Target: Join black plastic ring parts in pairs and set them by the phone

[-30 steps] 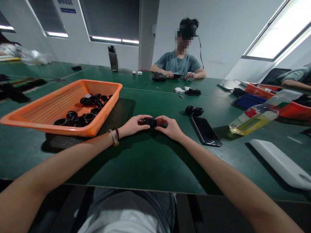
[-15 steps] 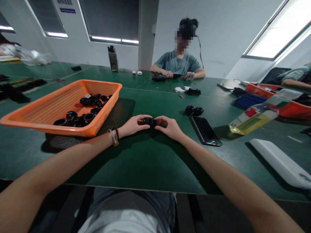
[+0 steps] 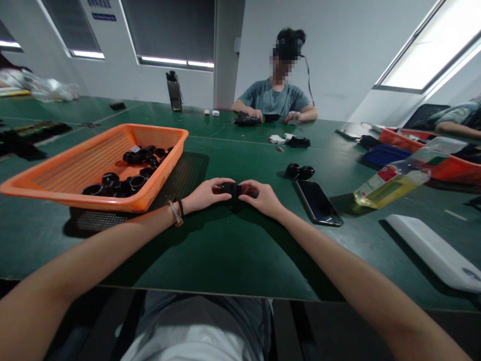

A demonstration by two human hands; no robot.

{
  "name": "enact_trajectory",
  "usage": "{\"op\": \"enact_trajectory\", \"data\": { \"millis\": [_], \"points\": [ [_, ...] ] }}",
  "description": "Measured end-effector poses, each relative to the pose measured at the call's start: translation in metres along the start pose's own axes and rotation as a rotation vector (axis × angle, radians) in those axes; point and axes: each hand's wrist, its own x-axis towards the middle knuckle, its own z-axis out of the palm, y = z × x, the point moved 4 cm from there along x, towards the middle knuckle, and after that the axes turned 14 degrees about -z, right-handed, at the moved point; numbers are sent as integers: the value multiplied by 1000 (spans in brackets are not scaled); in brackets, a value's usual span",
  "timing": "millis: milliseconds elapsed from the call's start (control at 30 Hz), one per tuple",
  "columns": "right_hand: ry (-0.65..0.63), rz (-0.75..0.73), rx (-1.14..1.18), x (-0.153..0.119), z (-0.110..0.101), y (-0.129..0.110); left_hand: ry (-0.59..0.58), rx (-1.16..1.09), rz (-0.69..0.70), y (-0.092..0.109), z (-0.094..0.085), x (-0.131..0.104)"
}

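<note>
Between my two hands is a small black plastic part [image 3: 230, 189], held just above or on the green table [image 3: 210, 250]; I cannot tell which. My left hand [image 3: 208, 192] grips its left end with thumb and fingers. On the other end, my right hand [image 3: 263, 196] pinches it; the fingertips partly hide its shape. An orange basket [image 3: 143, 201] stands left of my hands, with several black ring-shaped parts [image 3: 137, 183] inside. Beyond my right hand lies a similar black part [image 3: 300, 171] with two rounded ends.
At right lie a phone [image 3: 319, 203], a tilted bottle of yellow liquid [image 3: 391, 185] and a white slab-like device [image 3: 432, 250]. Across the table sits a person [image 3: 278, 98] near a black power tool [image 3: 246, 121]. A dark bottle [image 3: 174, 91] stands at the back.
My hands and the black part stay nearly in place. Across the table, the person's hand and the dark object by it have shifted slightly.
</note>
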Motion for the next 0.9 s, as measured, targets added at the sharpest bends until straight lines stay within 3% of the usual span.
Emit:
{"op": "enact_trajectory", "data": {
  "millis": [900],
  "points": [
    [-35,-7,6,0,1,-3,-1,21,-17,3,0,-2]
  ]
}}
